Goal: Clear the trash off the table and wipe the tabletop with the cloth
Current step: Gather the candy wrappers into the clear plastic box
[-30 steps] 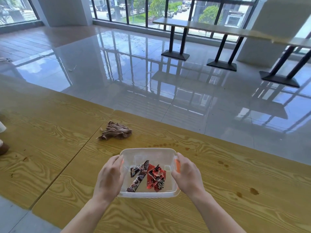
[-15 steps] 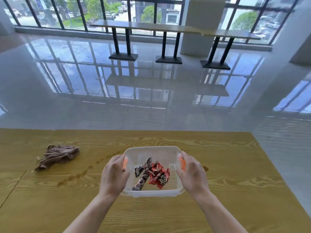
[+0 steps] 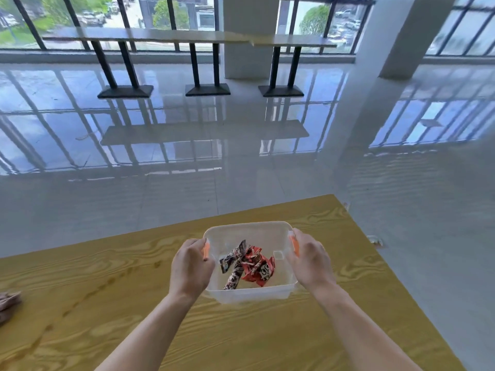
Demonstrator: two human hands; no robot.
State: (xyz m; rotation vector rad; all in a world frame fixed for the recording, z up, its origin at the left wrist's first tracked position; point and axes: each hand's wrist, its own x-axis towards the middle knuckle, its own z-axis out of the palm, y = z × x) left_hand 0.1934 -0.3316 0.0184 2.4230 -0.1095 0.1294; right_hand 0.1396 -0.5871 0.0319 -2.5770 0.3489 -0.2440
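Note:
A clear plastic container [image 3: 249, 231] with orange side clips is held above the yellow wooden table [image 3: 334, 303]. My left hand [image 3: 191, 266] grips its left side and my right hand [image 3: 310, 261] grips its right side. Inside lie crumpled snack wrappers [image 3: 247, 263], red ones and dark ones. The brown cloth [image 3: 8, 303] lies on the tabletop at the far left edge of view, mostly cut off. Dark wet stains run across the wood to the left of the container.
The table's right edge and far corner [image 3: 334, 196] are close to the container. Beyond is a glossy tiled floor [image 3: 241, 156] with a small scrap [image 3: 376, 240] lying on it. A long bar table [image 3: 187, 37] on black legs and white pillars stand by the windows.
The view has swung to the right with the container held in both hands. The cloth has slid to the left edge of view, and the table's right end has come into sight.

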